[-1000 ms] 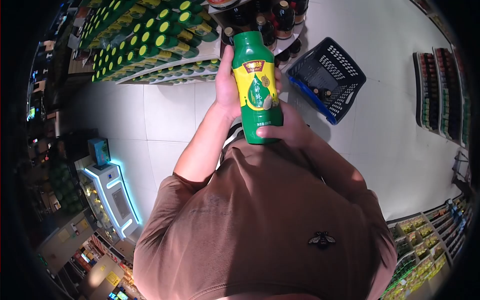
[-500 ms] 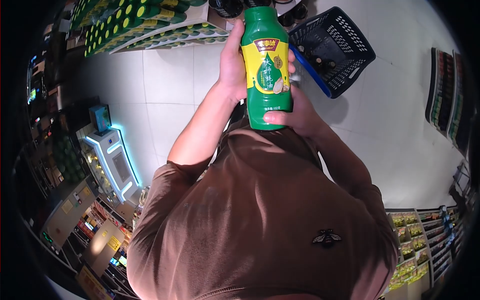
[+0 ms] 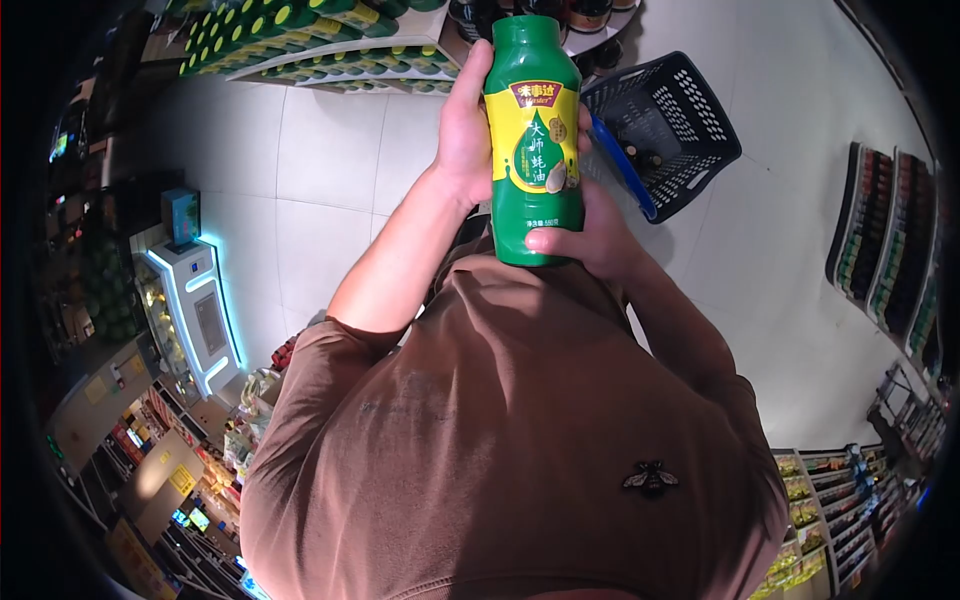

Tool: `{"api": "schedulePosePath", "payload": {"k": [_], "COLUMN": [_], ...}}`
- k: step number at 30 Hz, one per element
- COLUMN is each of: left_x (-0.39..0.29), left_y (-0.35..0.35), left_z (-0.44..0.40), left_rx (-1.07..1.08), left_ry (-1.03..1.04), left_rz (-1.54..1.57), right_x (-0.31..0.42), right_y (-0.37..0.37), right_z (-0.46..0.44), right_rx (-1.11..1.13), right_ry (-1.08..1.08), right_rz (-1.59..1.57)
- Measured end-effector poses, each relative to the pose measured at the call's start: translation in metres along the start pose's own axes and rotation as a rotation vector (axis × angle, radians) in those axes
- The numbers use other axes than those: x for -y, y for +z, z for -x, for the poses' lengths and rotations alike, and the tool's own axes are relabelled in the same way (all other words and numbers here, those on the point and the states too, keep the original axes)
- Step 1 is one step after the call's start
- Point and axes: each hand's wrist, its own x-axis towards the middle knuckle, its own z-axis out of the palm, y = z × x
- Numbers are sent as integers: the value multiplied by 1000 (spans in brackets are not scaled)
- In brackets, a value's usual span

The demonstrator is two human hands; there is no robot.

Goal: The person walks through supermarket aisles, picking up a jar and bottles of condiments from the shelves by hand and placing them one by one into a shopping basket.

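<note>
A green bottle of oyster sauce (image 3: pixel 538 205) with a yellow label stands upright in the view, its front facing me. My left hand (image 3: pixel 463 140) is closed along the bottle's left side, thumb pointing up near the shoulder. Around the lower right side wraps my right hand (image 3: pixel 605 232), its thumb pressed on the front near the base and its other fingers partly hidden behind. Just beyond my right hand is a dark blue shopping basket (image 3: pixel 697 120) with a blue handle; some dark bottles (image 3: pixel 640 158) show inside it.
Shelves of green-capped bottles (image 3: pixel 345 68) stand at upper left, beside a rounded display of dark jars (image 3: pixel 590 14). A lit white cabinet (image 3: pixel 207 315) is at left. More stocked shelves (image 3: pixel 870 240) line the right, with packets (image 3: pixel 805 530) at lower right. Pale floor tiles (image 3: pixel 330 150) lie between.
The view has shifted slightly, so the shelves, cabinet and basket sit at different places in it. Both hands keep their hold on the bottle, which stays almost still in view.
</note>
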Motion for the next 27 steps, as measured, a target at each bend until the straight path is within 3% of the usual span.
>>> {"api": "schedulePosePath", "payload": {"k": [8,14,18,24,27], "left_x": [-42,-85,-110,-137,-142], "left_y": [-19,-33,-53,-79,-102], "left_z": [32,67,85,105,106], "left_rx": [72,-123,-65,23,203], "left_ry": [17,133,198,181,135], "left_rz": [13,-107,-13,61,178], "right_x": [-14,-17,-24,-29,-36], "right_y": [43,84,109,159,173], "right_z": [-37,-72,-91,-116,-121], "right_rx": [-52,-54,-79,-184,-226], "right_ry": [-63,-12,-72,26,-9], "right_rz": [-2,142,219,89,78]}}
